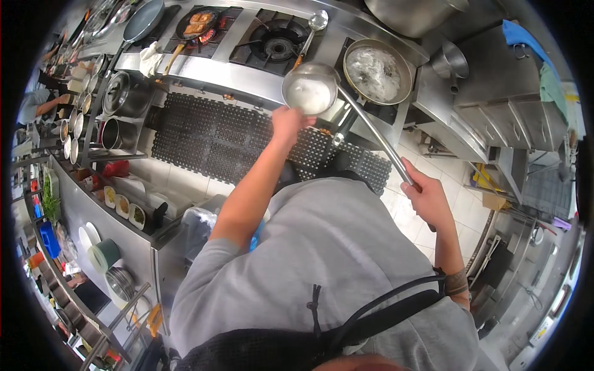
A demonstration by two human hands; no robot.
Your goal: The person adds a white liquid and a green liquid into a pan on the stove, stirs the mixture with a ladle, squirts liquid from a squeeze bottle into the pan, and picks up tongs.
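My right hand (426,196) is wrapped round a long metal handle (377,136). That handle slants up to the right edge of a round metal bowl (289,93) with white contents (309,96). Whether handle and bowl are one piece, I cannot tell. My left hand (291,125) is closed at the near rim of the bowl, its fingertips partly hidden. Just right of the bowl, a wide pan (406,77) of foaming, bubbling liquid (374,73) stands on the stove. Below the bowl, a dark pan handle (342,130) points towards me.
A metal ladle (318,21) lies beside a black burner (276,47). Further left, a frying pan (180,31) holds browned pieces over a glowing burner. A white cloth (150,60) hangs at the stove edge. A black perforated mat (210,133) covers the floor. Another person's arm (52,105) shows far left.
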